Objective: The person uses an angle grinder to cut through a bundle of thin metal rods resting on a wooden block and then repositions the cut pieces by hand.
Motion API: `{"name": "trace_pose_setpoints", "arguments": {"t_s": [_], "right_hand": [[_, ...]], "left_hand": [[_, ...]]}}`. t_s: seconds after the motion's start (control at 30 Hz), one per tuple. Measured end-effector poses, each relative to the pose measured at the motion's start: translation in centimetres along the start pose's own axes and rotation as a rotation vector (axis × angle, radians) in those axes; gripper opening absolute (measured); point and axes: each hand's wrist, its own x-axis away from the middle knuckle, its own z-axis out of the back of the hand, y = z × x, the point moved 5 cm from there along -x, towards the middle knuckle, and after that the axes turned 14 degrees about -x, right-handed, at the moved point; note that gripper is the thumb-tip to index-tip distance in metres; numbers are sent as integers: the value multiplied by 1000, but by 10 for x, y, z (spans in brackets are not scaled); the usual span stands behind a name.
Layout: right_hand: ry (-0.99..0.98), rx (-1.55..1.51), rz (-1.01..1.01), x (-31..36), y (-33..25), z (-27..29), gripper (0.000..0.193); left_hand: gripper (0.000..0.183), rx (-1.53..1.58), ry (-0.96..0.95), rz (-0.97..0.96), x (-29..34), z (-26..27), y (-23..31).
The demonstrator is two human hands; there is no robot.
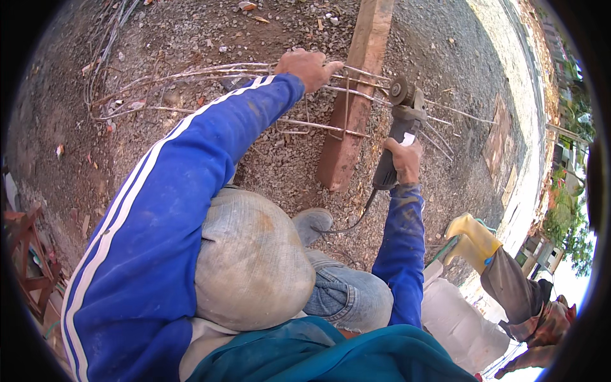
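Note:
My right hand (407, 158) is wrapped round the body of an angle grinder (401, 130). The grinder's round disc (399, 90) is up at its far end, beside the thin steel rods (356, 93); I cannot tell whether it touches them. Those rods are tied into a long cage with thin cross ties, lying over a reddish wooden beam (340, 153). On the cage's far side, just left of the beam, my left hand (305, 69) is closed on the rods, its thumb pointing right. A dark cord (366, 207) trails from the grinder's near end.
Gravel (280, 159) covers the ground around the beam. My grey boot (312, 224) stands near the cord. At lower right is another person in yellow boots (474, 237), beside a whitish sack (458, 312). Loose wires (114, 28) lie at upper left; a flat board (498, 137) lies right.

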Motion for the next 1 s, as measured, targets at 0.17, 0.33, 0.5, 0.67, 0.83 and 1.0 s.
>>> {"name": "trace_pose_setpoints", "arguments": {"t_s": [0.17, 0.33, 0.5, 0.67, 0.83, 1.0], "right_hand": [[11, 46, 2, -9, 18, 10, 51], [-3, 4, 14, -9, 17, 3, 53], [3, 6, -9, -7, 14, 4, 53], [16, 31, -12, -3, 6, 2, 52], [17, 71, -13, 1, -4, 1, 52], [14, 71, 1, -7, 8, 5, 50]], "left_hand": [[74, 8, 13, -17, 0, 1, 4], [74, 3, -14, -14, 2, 3, 0], [73, 5, -50, -14, 1, 2, 2], [74, 9, -67, -4, 2, 3, 1], [76, 12, -57, -2, 3, 4, 1], [76, 3, -55, 2, 3, 5, 4]]}}
